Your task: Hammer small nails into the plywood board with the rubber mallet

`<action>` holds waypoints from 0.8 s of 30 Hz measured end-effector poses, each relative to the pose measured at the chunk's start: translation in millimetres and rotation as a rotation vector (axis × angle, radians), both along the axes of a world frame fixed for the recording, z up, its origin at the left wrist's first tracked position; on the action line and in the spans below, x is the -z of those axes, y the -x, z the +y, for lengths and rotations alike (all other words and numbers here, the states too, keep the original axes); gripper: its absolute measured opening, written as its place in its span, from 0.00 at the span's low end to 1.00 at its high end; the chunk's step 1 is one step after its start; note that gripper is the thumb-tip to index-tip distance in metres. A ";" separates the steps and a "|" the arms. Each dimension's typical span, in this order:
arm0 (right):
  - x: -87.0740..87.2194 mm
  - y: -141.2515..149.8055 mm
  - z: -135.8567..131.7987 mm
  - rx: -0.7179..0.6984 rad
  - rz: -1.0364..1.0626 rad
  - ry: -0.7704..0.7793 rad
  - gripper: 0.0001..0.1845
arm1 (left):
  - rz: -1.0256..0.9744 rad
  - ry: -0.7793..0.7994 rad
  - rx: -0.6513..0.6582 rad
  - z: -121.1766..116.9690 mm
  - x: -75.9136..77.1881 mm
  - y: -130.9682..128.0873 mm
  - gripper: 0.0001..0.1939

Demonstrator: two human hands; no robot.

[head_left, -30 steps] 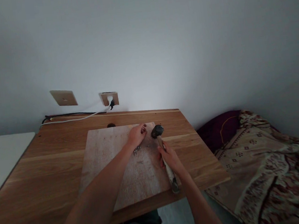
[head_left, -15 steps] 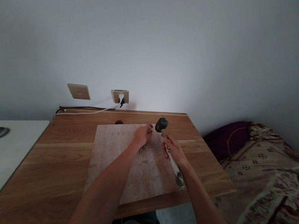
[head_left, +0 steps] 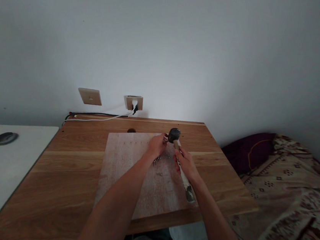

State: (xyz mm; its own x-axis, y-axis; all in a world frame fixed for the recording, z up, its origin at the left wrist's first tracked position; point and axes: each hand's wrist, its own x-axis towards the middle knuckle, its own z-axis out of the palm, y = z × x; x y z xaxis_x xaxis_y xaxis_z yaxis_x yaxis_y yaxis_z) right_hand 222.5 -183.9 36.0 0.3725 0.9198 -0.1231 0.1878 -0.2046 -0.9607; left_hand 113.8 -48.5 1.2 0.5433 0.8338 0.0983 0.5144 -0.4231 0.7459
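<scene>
A mallet with a black, rounded head and a pale, worn handle is gripped in my right hand. Its head is right beside the fingertips of my left hand, at the far right part of a pale wooden board. My left fingers are pinched together near the board's far edge; what is between them is too small to make out. Several loose metal nails lie on the board just below my left wrist. A row of small dark marks runs along the board's far side, left of my hand.
The board lies on a brown wooden table. A white surface with a round dark object adjoins on the left. Cables run along the wall to a socket. Patterned bedding lies to the right.
The mallet head has come closer to my left fingertips, and the two now meet or overlap in view. My left fingers have drawn together more. The whole view has shifted slightly.
</scene>
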 end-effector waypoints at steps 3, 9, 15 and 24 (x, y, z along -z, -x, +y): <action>1.8 1.7 -0.5 0.004 -0.030 0.005 0.25 | 0.013 -0.005 -0.004 -1.0 -2.2 0.1 0.20; 3.0 3.2 -0.4 -0.009 -0.022 0.036 0.26 | -0.012 -0.006 -0.001 -1.0 -1.3 0.6 0.22; -0.2 2.7 -3.9 -0.009 -0.019 0.029 0.25 | -0.023 0.009 0.011 0.3 0.1 0.3 0.23; 1.6 2.3 -5.7 0.004 -0.012 0.016 0.25 | -0.016 0.025 0.016 -2.1 -4.7 1.6 0.22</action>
